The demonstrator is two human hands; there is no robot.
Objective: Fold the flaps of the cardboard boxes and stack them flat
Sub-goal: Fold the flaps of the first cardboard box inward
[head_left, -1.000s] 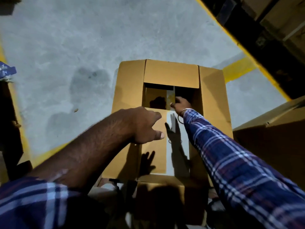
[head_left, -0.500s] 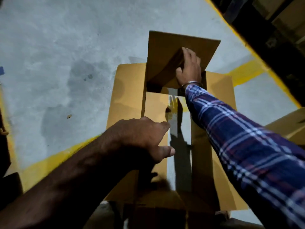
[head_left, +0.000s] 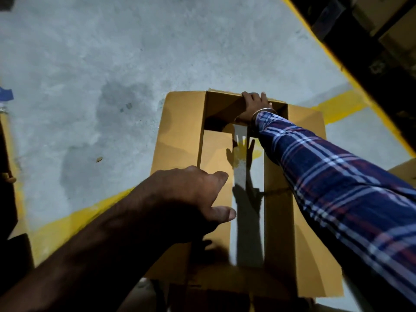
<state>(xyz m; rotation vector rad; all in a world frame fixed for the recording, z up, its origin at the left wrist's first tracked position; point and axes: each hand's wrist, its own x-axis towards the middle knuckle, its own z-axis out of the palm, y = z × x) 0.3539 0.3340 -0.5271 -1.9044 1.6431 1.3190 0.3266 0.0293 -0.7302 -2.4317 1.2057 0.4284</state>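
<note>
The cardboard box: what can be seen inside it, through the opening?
Through the gap in the cardboard box, grey concrete floor shows with hand shadows on it. The right hand and the flaps cover the rest, so other contents cannot be judged.

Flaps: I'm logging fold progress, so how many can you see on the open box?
4: left flap spread outward; right flap spread outward under the sleeve; far flap held by the right hand; near flap, dark and partly hidden.

The near end of the cardboard box (head_left: 308,233) is cut off by the bottom edge, below the left hand (head_left: 191,199). The right hand's (head_left: 255,106) fingertips are hidden behind the far flap (head_left: 225,104), and its palm cannot be seen.
</note>
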